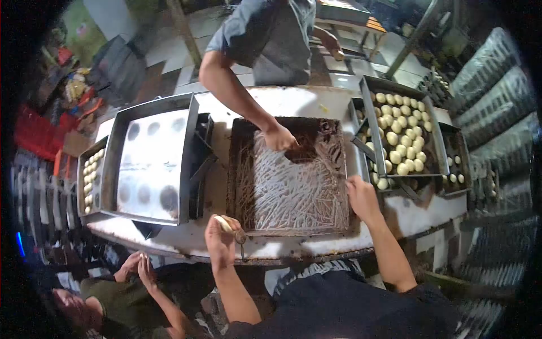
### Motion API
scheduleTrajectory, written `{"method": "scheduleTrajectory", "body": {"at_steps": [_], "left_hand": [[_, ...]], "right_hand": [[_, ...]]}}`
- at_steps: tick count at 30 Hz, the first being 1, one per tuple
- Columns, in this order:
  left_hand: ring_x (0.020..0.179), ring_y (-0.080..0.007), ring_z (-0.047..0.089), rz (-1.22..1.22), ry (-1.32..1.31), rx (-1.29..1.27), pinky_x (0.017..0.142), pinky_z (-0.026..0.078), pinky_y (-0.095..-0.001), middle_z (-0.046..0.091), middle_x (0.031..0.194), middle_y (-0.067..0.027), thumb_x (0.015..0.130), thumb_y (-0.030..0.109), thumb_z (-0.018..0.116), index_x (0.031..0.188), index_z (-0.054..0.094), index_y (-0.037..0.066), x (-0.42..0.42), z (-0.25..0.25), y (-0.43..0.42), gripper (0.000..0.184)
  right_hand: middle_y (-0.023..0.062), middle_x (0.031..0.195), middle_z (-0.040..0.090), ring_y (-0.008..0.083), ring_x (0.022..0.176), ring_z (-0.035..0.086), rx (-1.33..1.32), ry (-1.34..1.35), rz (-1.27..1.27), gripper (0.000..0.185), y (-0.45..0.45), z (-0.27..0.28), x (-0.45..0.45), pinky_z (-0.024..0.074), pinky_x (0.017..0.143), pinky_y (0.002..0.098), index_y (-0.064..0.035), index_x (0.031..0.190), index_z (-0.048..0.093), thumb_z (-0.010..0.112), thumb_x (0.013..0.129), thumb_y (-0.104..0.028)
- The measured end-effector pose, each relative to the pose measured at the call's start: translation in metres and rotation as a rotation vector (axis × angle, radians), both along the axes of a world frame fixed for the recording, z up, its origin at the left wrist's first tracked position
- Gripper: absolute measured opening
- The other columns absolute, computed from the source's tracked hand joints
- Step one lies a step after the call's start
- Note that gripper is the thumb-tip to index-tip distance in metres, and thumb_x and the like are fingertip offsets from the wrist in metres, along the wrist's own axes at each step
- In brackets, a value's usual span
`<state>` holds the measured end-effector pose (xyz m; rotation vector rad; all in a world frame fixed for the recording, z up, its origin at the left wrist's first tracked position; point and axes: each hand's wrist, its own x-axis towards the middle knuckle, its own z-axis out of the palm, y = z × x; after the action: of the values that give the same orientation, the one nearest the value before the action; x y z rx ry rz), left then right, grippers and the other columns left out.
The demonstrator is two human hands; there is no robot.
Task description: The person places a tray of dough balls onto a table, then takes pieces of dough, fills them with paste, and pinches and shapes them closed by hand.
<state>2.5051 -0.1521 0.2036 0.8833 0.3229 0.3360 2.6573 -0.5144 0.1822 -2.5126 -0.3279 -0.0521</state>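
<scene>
At seven o'clock of the brown-smeared tray, the left hand grips a pale dough piece and a small tool. At three, the right hand curls beside the rim, its grip impossible to tell. Another person's hand reaches in from twelve. Bare tabletop borders the nine o'clock edge.
</scene>
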Motion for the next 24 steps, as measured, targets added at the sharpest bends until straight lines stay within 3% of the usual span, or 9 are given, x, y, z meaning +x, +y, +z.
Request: {"method": "scheduleTrajectory", "body": {"at_steps": [9,11,13,15,17,19,21,23,24], "left_hand": [[0.084,-0.0213,0.058,-0.162,-0.079,0.083,0.082,0.045,-0.0346,0.062,0.083,-0.0100,0.101,0.032,0.065,0.093,0.054,0.005,-0.014,0.004,0.079,0.030],[0.085,-0.0202,0.061,-0.131,-0.026,0.055,0.080,0.048,-0.0317,0.065,0.089,-0.0118,0.097,0.025,0.071,0.101,0.057,0.003,-0.026,-0.003,0.083,0.027],[0.082,-0.0202,0.063,-0.120,-0.012,-0.069,0.075,0.051,-0.0306,0.065,0.090,-0.0121,0.097,0.023,0.070,0.104,0.058,0.002,-0.031,-0.007,0.076,0.025],[0.080,-0.0192,0.065,-0.168,0.075,-0.023,0.073,0.054,-0.0316,0.068,0.094,-0.0127,0.098,0.019,0.069,0.110,0.059,0.001,-0.028,-0.015,0.075,0.024],[0.081,-0.0190,0.065,-0.220,0.070,0.001,0.075,0.054,-0.0322,0.068,0.095,-0.0130,0.097,0.019,0.070,0.110,0.060,0.000,-0.021,-0.013,0.065,0.025],[0.082,-0.0189,0.066,-0.287,0.049,0.009,0.076,0.054,-0.0332,0.069,0.099,-0.0141,0.098,0.018,0.069,0.112,0.061,-0.001,-0.017,-0.001,0.054,0.025],[0.083,-0.0198,0.067,-0.335,0.059,0.073,0.075,0.057,-0.0344,0.070,0.101,-0.0156,0.098,0.015,0.067,0.115,0.061,-0.002,-0.013,0.009,0.048,0.024],[0.084,-0.0201,0.068,-0.243,0.083,0.072,0.075,0.057,-0.0344,0.070,0.102,-0.0161,0.099,0.013,0.066,0.116,0.061,-0.002,-0.007,0.022,0.034,0.024],[0.085,-0.0204,0.068,-0.153,0.111,0.060,0.076,0.058,-0.0343,0.071,0.103,-0.0166,0.099,0.012,0.065,0.117,0.061,-0.002,-0.007,0.026,0.028,0.023]], "right_hand": [[0.0328,0.096,0.065,0.0509,0.088,0.065,-0.308,0.011,-0.250,0.013,0.077,-0.060,0.057,0.0527,0.077,0.0572,0.0046,0.103,0.049,0.044,0.098,-0.006],[0.0325,0.096,0.065,0.0503,0.089,0.064,-0.293,0.089,-0.193,0.013,0.090,-0.069,0.050,0.0540,0.076,0.0548,0.0046,0.104,0.050,0.043,0.098,-0.004],[0.0319,0.093,0.064,0.0501,0.090,0.064,-0.257,-0.103,-0.052,0.011,0.093,-0.105,0.039,0.0529,0.074,0.0543,0.0041,0.104,0.050,0.045,0.097,-0.003],[0.0333,0.087,0.064,0.0519,0.090,0.063,-0.145,0.321,0.390,0.023,0.115,-0.062,0.026,0.0528,0.079,0.0520,0.0082,0.113,0.054,0.051,0.092,0.000],[0.0321,0.089,0.063,0.0510,0.093,0.063,-0.137,0.274,0.335,0.015,0.121,-0.083,0.042,0.0504,0.076,0.0567,0.0032,0.107,0.051,0.049,0.094,-0.002],[0.0321,0.090,0.063,0.0511,0.095,0.062,-0.096,0.034,-0.078,0.020,0.120,-0.101,0.065,0.0510,0.078,0.0564,0.0038,0.112,0.051,0.049,0.093,-0.002],[0.0313,0.091,0.064,0.0512,0.094,0.063,-0.073,-0.002,-0.210,0.022,0.137,-0.102,0.059,0.0514,0.078,0.0564,0.0034,0.112,0.052,0.050,0.091,-0.002],[0.0293,0.094,0.065,0.0504,0.093,0.064,-0.115,0.192,0.212,0.023,0.155,-0.099,0.034,0.0523,0.078,0.0564,0.0037,0.112,0.052,0.051,0.090,0.000],[0.0293,0.094,0.065,0.0504,0.093,0.064,-0.108,0.186,0.224,0.023,0.158,-0.092,0.021,0.0523,0.078,0.0564,0.0037,0.112,0.052,0.051,0.090,0.000]]}}
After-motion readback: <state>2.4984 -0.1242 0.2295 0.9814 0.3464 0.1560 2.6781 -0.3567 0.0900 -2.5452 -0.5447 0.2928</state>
